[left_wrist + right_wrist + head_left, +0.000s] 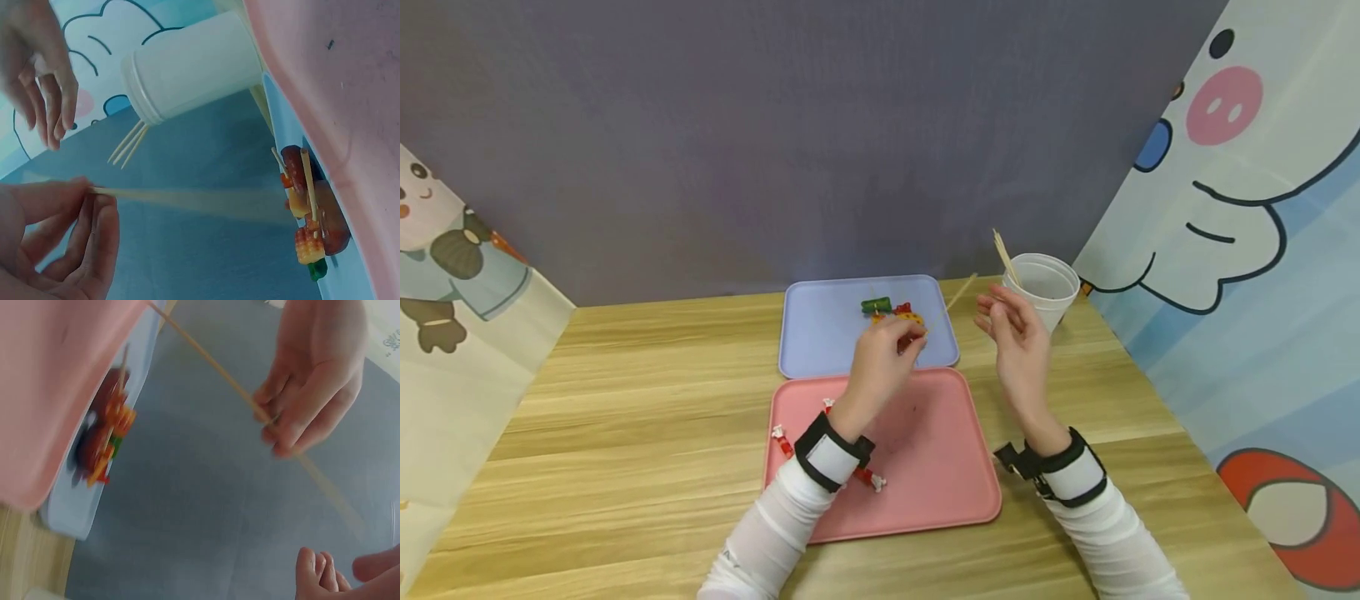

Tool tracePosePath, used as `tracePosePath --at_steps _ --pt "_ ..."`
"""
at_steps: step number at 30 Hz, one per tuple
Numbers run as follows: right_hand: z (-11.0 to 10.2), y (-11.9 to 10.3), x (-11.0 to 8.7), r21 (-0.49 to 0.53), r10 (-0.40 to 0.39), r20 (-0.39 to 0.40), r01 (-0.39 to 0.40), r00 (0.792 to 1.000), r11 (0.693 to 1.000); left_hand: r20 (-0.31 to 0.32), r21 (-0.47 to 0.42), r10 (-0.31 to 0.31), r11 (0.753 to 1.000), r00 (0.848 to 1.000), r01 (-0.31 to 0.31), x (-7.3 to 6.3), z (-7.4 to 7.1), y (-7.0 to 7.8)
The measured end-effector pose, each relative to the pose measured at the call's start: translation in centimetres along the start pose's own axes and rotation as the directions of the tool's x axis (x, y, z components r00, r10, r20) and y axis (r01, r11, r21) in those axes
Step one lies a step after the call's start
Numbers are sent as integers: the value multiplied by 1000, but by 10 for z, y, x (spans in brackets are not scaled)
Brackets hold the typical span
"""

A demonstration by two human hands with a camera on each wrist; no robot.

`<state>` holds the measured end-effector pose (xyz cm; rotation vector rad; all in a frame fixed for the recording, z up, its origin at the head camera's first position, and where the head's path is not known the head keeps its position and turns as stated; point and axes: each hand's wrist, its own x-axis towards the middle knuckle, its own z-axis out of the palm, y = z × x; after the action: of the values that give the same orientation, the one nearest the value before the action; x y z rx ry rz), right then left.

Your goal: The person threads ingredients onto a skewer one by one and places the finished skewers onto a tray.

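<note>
While the left hand [886, 354] pinches a thin, pale wooden skewer [212, 360] between thumb and fingertips, the right hand [1022, 350] is held beside it, fingers and thumb apart, with nothing visible in its grasp. The skewer is raised above the trays and appears bare along its visible length; the step in hand is judged to be readying it for loading. The next move probably calls for a free hand to lift a piece to the skewer's tip, with the grip kept firm and the shaft aligned. Candidate pieces are the red tubular pieces with white frilled ends [783, 442] near the left edge of the rectangular pink tray [936, 500]; the left forearm crosses above that tray and partly screens them. Beyond its far edge, the rectangular pale-blue tray [812, 333] carries a loaded assembly of brown, yellow, red and green food-like pieces [309, 244] toward its right edge, partly masked by the left hand in the head view. Near the table's far right corner, a white plastic cup [1047, 287] holds spare wooden skewers [1006, 257], whose projecting ends require clearance from the right hand.
</note>
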<state>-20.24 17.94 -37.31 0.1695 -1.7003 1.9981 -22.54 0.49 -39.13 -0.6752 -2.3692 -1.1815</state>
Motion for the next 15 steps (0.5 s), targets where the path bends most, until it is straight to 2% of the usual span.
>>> tracePosePath --at_steps 3,6,11,15 --pt "-8 2 4 -85 -57 19 58 998 995 -53 -65 -38 997 998 34 2 -4 -2" --pt "-16 5 4 -163 -63 39 68 997 984 -72 -137 -70 989 995 59 3 -7 -4" --pt "-26 9 2 -279 -11 72 31 997 960 -68 -237 -126 966 990 106 4 -11 -5" --pt "-32 12 -2 -377 59 138 -2 989 926 -70 -317 -186 936 980 155 5 -13 -5"
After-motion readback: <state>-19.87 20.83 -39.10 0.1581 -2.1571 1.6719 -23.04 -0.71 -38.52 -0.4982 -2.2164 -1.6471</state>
